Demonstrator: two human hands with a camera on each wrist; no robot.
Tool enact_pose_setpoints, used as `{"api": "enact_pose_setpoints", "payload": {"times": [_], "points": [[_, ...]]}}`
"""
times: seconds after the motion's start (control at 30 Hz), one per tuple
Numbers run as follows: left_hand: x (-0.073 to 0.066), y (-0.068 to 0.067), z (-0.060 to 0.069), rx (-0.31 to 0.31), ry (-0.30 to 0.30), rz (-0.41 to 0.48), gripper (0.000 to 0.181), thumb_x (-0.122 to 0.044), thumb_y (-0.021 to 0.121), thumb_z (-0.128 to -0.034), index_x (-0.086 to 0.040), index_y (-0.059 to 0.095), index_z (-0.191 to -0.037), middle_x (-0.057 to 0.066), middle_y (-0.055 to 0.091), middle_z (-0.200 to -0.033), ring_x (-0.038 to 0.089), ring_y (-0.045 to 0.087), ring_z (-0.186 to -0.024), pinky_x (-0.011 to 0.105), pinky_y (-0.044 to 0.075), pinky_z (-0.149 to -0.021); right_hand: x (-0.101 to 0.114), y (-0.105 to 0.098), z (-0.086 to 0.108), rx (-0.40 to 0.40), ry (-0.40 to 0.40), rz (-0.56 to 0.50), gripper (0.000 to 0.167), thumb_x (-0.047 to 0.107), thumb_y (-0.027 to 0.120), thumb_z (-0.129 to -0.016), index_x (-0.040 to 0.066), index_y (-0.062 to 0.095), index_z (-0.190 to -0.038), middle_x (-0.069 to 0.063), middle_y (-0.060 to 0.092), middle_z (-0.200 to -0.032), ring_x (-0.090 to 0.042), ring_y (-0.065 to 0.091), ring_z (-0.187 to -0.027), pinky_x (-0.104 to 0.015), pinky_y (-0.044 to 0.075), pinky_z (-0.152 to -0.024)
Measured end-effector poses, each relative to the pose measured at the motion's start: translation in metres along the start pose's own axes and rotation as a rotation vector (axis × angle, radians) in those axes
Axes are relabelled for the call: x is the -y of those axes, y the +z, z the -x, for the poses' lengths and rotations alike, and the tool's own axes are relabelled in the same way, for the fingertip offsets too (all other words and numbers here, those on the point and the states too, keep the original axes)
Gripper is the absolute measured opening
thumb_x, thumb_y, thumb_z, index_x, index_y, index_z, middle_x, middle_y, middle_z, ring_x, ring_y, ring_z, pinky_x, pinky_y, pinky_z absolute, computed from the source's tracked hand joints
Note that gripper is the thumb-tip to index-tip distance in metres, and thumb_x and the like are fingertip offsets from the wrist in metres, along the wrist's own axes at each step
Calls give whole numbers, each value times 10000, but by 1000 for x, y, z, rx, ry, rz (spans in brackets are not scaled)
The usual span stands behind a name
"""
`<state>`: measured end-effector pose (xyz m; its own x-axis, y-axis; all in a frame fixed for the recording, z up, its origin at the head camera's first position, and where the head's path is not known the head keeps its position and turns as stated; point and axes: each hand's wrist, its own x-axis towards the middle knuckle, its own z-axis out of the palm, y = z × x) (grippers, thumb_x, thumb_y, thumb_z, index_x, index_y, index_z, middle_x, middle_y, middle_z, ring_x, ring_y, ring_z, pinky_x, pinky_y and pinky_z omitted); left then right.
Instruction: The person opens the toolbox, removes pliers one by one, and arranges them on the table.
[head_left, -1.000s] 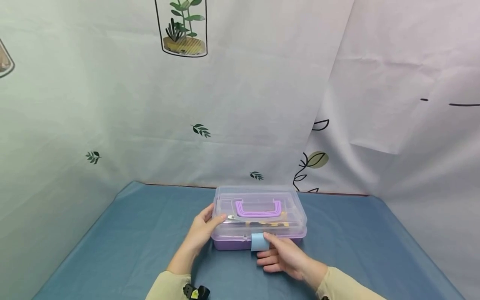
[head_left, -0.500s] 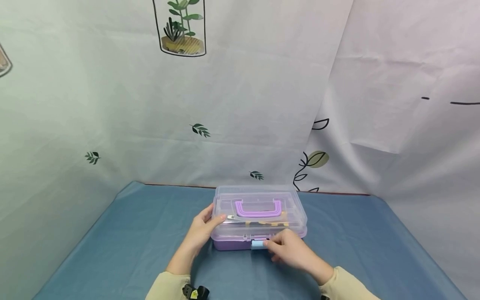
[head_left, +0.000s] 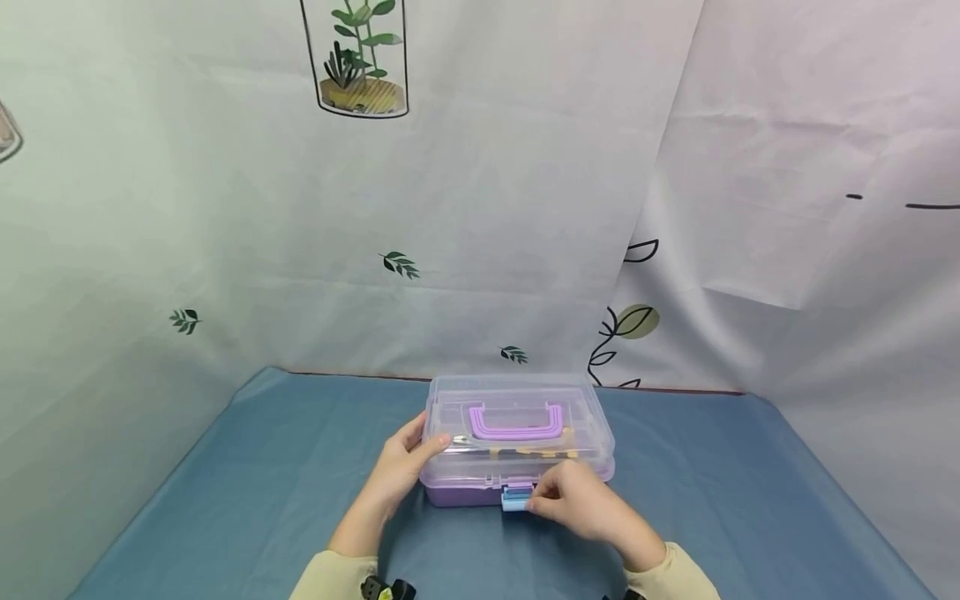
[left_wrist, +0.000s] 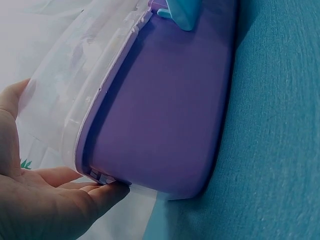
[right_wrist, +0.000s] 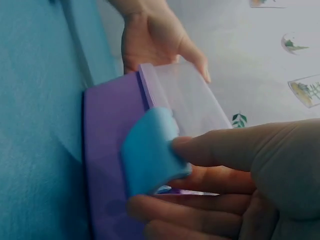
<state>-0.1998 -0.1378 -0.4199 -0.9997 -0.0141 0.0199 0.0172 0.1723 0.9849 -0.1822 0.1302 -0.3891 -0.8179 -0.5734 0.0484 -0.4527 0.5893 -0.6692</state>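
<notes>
In the head view, the purple box (head_left: 461, 497) lies on the worktop (head_left: 300, 475), its long axis running left to right. The blue latch (head_left: 514, 502) tilts outward at the middle of the box's front; the right hand (head_left: 583, 502), the nearer one, pinches the latch's right edge. The left hand (head_left: 399, 461) holds the box's left end.

In the left wrist view, that hand's thumb touches the box's clear lid (left_wrist: 75, 65), its fingers against the end wall, well apart from the latch.

In the right wrist view, the right thumb presses the latch's edge, a finger behind it, beside the box's front wall.
</notes>
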Motion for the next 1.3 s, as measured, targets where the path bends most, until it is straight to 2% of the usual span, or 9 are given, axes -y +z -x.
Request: {"api": "enact_pose_setpoints", "payload": {"times": [0.23,0.4,0.67,0.9,1.0,1.1,1.17,1.23,1.3], "points": [[0,-1,1,3,-6,-6,809,-379,669,-852,-41,286,-1479,213,330,-1504,353,340,-1378,515,323,-1106,-2,-2,3,33,-19,-12,184,112,646,-859,47,754,-725,138,374,-494,14,271,-441,-140,225,-421],[-1,0,0,16,-13,-6,815,-380,668,-853,-40,277,-1482,213,323,-1507,351,343,-1377,509,324,-1107,-2,-1,4,44,1,14,174,118,659,-842,55,760,-715,149,427,-497,15,307,-438,-139,248,-408],[0,0,-1,16,-9,-9,815,-384,667,-854,-42,277,-1483,214,323,-1507,362,363,-1364,516,331,-1100,-1,1,4,66,28,38,171,120,665,-834,61,753,-701,149,413,-485,6,317,-436,-146,243,-401],[-1,0,0,20,-9,-4,827,-389,666,-853,-34,267,-1484,214,312,-1513,357,346,-1375,513,319,-1106,-2,2,4,93,14,38,158,139,650,-846,80,766,-756,159,401,-492,21,320,-441,-140,245,-412],[-1,-1,0,21,-7,-5,828,-389,668,-852,-33,267,-1484,217,312,-1512,359,336,-1379,517,315,-1106,-3,2,4,104,-1,34,183,142,629,-860,86,751,-735,157,364,-491,20,294,-440,-143,229,-416],[0,-1,-2,19,-9,-8,829,-393,670,-849,-35,272,-1482,216,318,-1510,359,330,-1383,522,315,-1104,-3,4,5,137,-3,27,285,154,610,-880,85,644,-605,150,315,-482,8,259,-435,-152,206,-420],[1,-1,-3,17,-11,-11,831,-398,672,-846,-37,276,-1482,213,321,-1509,356,329,-1384,522,316,-1104,-2,5,5,161,-1,19,364,156,595,-894,104,505,-545,138,284,-486,0,239,-438,-157,196,-428],[2,-1,-3,15,-16,-9,830,-401,675,-843,-44,282,-1481,204,327,-1509,346,330,-1386,518,318,-1105,-2,6,5,179,-1,14,410,155,585,-901,151,389,-542,132,272,-493,-2,235,-441,-155,198,-435],[3,-1,-4,11,-22,-9,833,-408,677,-839,-51,285,-1481,195,330,-1510,337,329,-1388,513,317,-1107,-2,7,5,193,3,4,417,153,578,-905,186,344,-561,125,272,-507,-3,240,-449,-151,207,-444]]}}
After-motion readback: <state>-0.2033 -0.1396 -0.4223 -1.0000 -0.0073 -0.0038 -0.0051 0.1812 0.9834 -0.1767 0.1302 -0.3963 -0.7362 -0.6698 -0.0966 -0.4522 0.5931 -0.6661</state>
